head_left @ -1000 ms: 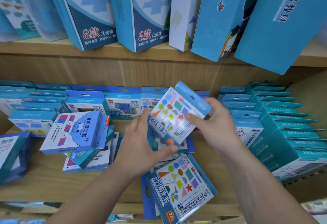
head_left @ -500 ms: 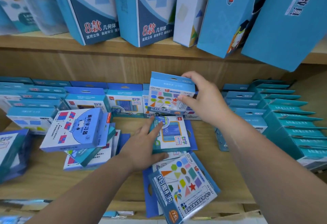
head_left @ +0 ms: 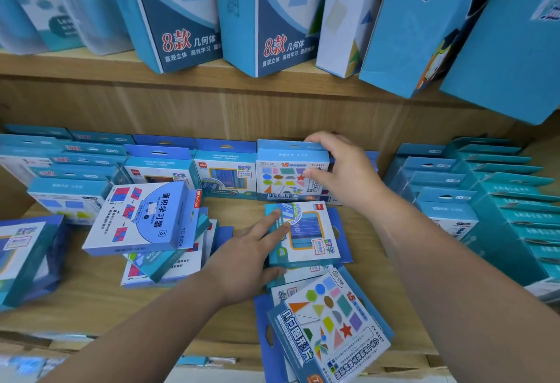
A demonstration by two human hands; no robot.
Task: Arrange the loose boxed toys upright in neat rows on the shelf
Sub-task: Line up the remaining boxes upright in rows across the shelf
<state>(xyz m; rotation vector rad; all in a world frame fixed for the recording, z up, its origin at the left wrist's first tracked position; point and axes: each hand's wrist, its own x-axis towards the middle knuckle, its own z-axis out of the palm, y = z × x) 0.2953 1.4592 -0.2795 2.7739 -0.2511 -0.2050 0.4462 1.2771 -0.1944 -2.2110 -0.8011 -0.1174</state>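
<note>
As the right hand grips its corner, shapes box stands upright

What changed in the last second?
The right hand carried the shapes box back and stood it upright in the back row, gripping it there. The left hand let go of it and rests on the flat maths box. The pile at left and the front box stayed put.
</note>
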